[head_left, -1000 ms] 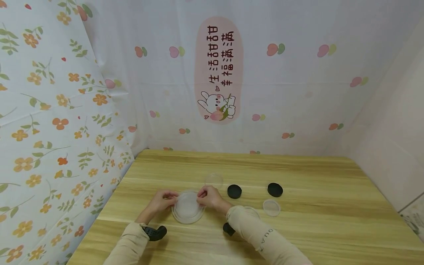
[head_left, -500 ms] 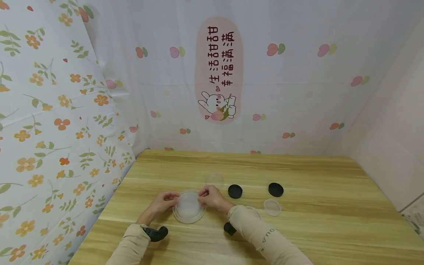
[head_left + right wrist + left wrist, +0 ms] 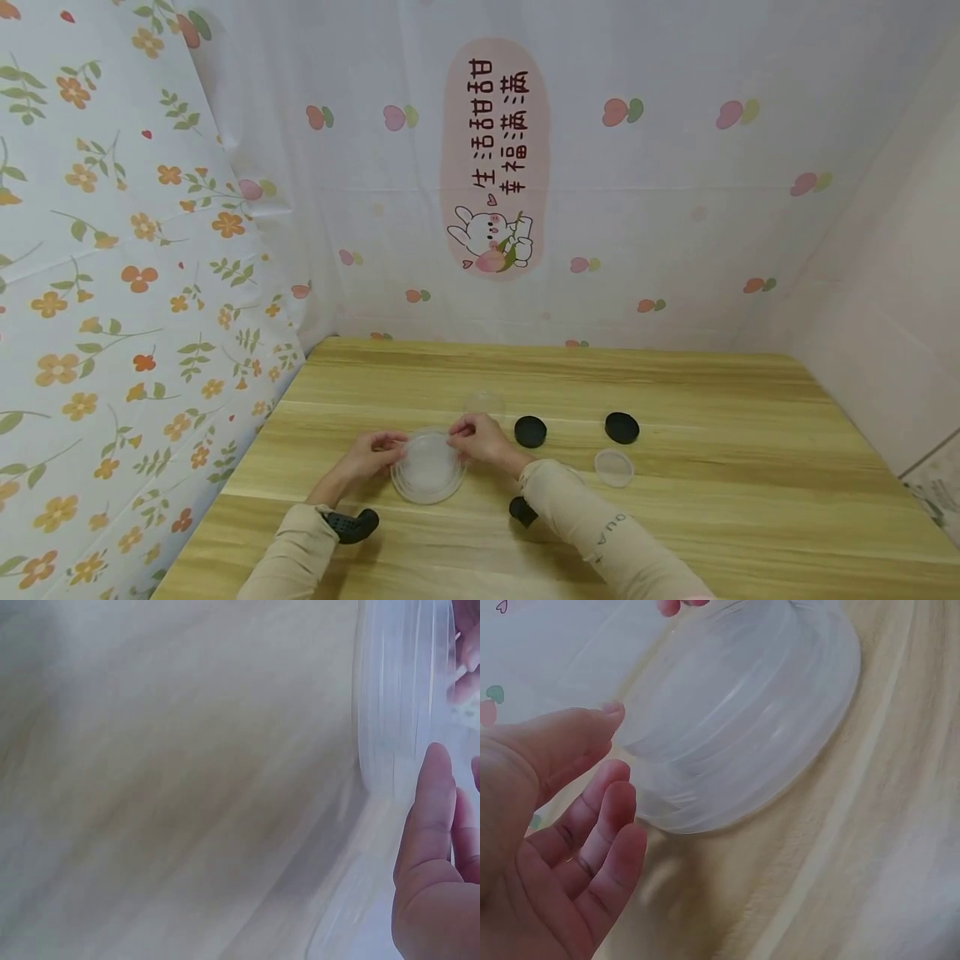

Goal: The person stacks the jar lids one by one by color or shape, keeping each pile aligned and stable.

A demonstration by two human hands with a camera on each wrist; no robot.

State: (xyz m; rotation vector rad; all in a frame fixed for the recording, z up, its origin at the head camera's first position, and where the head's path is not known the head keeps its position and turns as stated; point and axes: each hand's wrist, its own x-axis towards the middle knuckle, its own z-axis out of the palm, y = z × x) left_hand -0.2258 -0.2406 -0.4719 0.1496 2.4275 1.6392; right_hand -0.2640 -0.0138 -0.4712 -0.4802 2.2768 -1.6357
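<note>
A person's left hand (image 3: 369,457) is at the left edge of a clear stack (image 3: 429,468) of round, see-through pieces; its thumb meets the rim with the other fingers loosely bent, and whether it grips or only touches cannot be told. The right hand (image 3: 480,442) is curled, thumb and fingertips drawn together in what appears to be a pinch on the opposite edge. The stack sits on the wood-patterned table (image 3: 675,542), between the two hands and left of the table's middle. (Its layers are so transparent that counting them is unreliable.)

Little has changed over the last second: both hands keep their places, and only the right sleeve (image 3: 611,533) has shifted slightly, hiding a clear rim that showed at its edge. This suggests fine adjusting at the stack, judged still the same step.

Farther out, a clear disc (image 3: 483,403) lies just behind the right hand. To its right is a black disc (image 3: 530,432), then a second black disc (image 3: 622,427), with a small clear disc (image 3: 614,468) just in front of it.
</note>
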